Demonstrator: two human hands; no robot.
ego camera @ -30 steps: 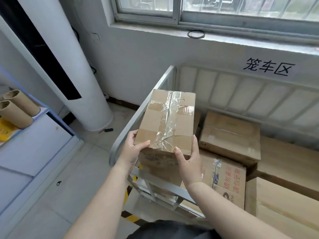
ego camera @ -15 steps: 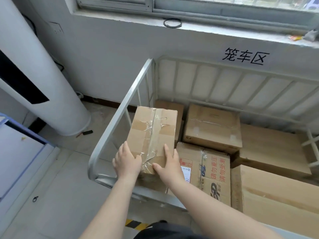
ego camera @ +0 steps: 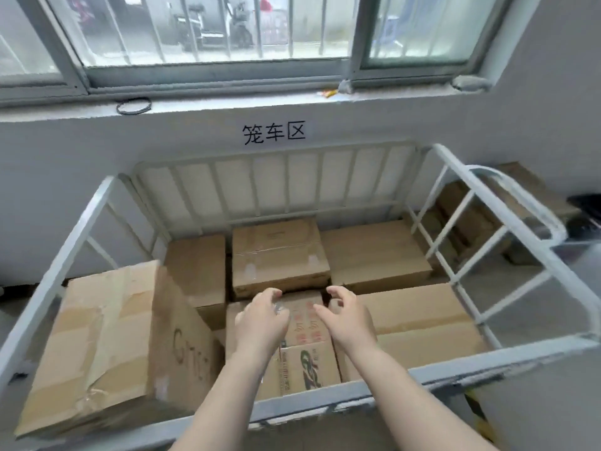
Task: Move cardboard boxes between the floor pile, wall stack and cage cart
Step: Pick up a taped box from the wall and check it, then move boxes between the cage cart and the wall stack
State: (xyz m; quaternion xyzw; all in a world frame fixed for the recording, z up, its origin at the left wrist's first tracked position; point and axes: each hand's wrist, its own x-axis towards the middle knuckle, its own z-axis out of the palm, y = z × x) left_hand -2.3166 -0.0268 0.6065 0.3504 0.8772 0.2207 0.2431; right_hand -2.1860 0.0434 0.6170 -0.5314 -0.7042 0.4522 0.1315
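The white metal cage cart stands under the window and holds several cardboard boxes. A taped brown box sits at the cart's left side, with neither hand on it. My left hand and my right hand hover side by side over a printed box with red characters in the cart's front middle. Both hands have loosely curled fingers and hold nothing. Plain boxes fill the back row and the right side.
The cart's left rail, right rail and back grille fence the load. More boxes are stacked against the wall beyond the right rail. A black ring lies on the window sill.
Both hands have let go of the taped box, which now rests at the cart's left side. The hands have shifted right over the printed box, and the view has turned toward the cart's middle.
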